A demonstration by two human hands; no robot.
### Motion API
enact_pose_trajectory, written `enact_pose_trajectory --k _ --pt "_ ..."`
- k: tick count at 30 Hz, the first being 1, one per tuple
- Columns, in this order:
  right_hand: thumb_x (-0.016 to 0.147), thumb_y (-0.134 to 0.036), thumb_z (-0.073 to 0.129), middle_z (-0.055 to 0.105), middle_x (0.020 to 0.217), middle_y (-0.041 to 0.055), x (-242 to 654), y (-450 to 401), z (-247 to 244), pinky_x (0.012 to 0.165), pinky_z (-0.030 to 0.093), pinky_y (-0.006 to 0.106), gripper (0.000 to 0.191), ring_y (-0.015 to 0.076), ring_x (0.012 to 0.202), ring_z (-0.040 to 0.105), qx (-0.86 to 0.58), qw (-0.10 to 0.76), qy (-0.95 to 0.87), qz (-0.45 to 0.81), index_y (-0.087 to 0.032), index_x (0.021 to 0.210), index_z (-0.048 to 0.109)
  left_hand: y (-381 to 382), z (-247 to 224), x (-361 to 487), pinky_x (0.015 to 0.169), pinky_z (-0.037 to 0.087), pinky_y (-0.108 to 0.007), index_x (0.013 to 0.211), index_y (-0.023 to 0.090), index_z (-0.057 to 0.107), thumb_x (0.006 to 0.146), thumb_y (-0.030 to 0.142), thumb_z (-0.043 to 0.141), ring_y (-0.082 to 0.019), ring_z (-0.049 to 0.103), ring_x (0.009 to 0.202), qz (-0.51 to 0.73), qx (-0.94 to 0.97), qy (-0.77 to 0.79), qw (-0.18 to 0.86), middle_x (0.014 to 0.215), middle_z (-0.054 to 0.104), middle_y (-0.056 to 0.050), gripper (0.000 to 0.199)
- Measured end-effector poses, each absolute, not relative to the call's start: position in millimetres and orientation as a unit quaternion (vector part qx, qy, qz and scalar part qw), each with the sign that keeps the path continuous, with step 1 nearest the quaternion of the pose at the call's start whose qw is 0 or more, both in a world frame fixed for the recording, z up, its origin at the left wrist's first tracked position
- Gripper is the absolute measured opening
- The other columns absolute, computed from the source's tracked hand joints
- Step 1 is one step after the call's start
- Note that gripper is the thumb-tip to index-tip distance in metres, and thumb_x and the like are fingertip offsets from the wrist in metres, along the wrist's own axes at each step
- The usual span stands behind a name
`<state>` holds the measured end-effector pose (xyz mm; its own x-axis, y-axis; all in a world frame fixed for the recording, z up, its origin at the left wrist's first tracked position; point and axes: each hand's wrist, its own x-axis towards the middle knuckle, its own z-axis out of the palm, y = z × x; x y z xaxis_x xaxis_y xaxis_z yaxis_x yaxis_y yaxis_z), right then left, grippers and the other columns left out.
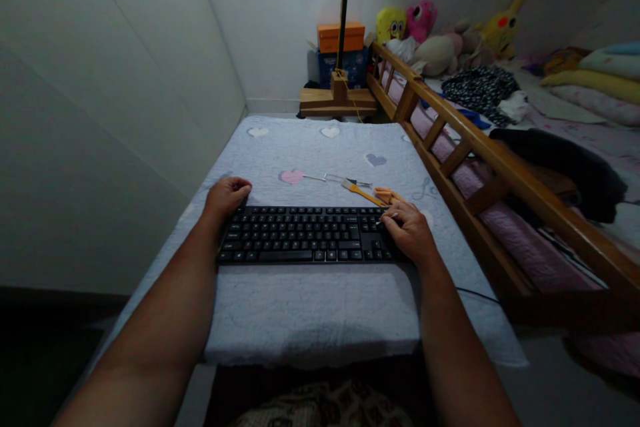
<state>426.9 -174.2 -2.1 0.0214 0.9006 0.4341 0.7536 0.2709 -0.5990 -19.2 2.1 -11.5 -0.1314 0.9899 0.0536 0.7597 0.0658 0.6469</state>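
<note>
A black keyboard (pixel 295 233) lies flat in front of me on the cloth-covered table. My left hand (pixel 227 197) is at its far left corner, fingers curled together; whether they hold anything is hidden. My right hand (pixel 407 227) is over the number pad, with thumb and fingers closed on a thin white stick that looks like a cotton swab (pixel 395 215). Its tip is close to the keys. Beyond the keyboard lie another thin white stick (pixel 314 177), a slim metal tool resembling tweezers (pixel 336 177), a yellow-handled brush (pixel 365 193) and a small orange item (pixel 383 192), partly behind my right hand.
A pale blue cloth with hearts (pixel 315 307) covers the table. A wooden bed rail (pixel 470 143) runs along the right, with plush toys and bedding behind it. A wall (pixel 115 120) stands at left. Boxes (pixel 341 38) and a wooden stand (pixel 320 101) are at the back.
</note>
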Motion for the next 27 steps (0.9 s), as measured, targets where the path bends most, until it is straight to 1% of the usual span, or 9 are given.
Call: enact_pose_trajectory --k 5,13,19,27 --pt "0.095 -0.028 0.067 0.081 0.088 0.0066 428.6 -174.7 -0.5 0.102 0.060 0.050 0.021 0.0311 0.096 0.076 -0.602 0.390 -0.691 0.092 -0.029 0.075 0.074 0.9 -10.4 -17.5 0.100 0.063 -0.041 0.084 0.026 0.082 0.074 0.037 0.070 -0.032 0.077 0.101 0.277 0.621 0.703 0.208 0.094 0.083 -0.005 0.019" --pt "0.095 -0.027 0.065 0.082 0.089 0.0071 433.3 -175.7 -2.8 0.098 0.059 0.049 0.021 0.0319 0.099 0.075 -0.613 0.397 -0.679 0.070 -0.029 0.075 0.071 2.8 -12.4 -19.4 0.104 0.062 -0.042 0.087 0.024 0.084 0.076 0.038 0.069 -0.031 0.077 0.100 0.270 0.627 0.700 0.207 0.098 0.083 -0.007 0.023" --pt "0.096 -0.028 0.065 0.082 0.088 0.0079 435.0 -176.5 -3.7 0.099 0.058 0.050 0.022 0.0324 0.098 0.074 -0.622 0.395 -0.673 0.065 -0.029 0.074 0.070 3.1 -15.2 -21.4 0.103 0.063 -0.041 0.089 0.026 0.084 0.077 0.038 0.070 -0.030 0.077 0.101 0.278 0.624 0.700 0.207 0.099 0.083 -0.006 0.023" --pt "0.097 -0.028 0.066 0.081 0.089 0.0072 428.2 -175.4 -3.9 0.102 0.059 0.051 0.021 0.0316 0.099 0.075 -0.600 0.396 -0.691 0.074 -0.029 0.077 0.073 0.9 -10.0 -17.7 0.103 0.062 -0.040 0.084 0.026 0.082 0.076 0.036 0.071 -0.030 0.077 0.102 0.278 0.621 0.702 0.210 0.098 0.083 -0.005 0.017"
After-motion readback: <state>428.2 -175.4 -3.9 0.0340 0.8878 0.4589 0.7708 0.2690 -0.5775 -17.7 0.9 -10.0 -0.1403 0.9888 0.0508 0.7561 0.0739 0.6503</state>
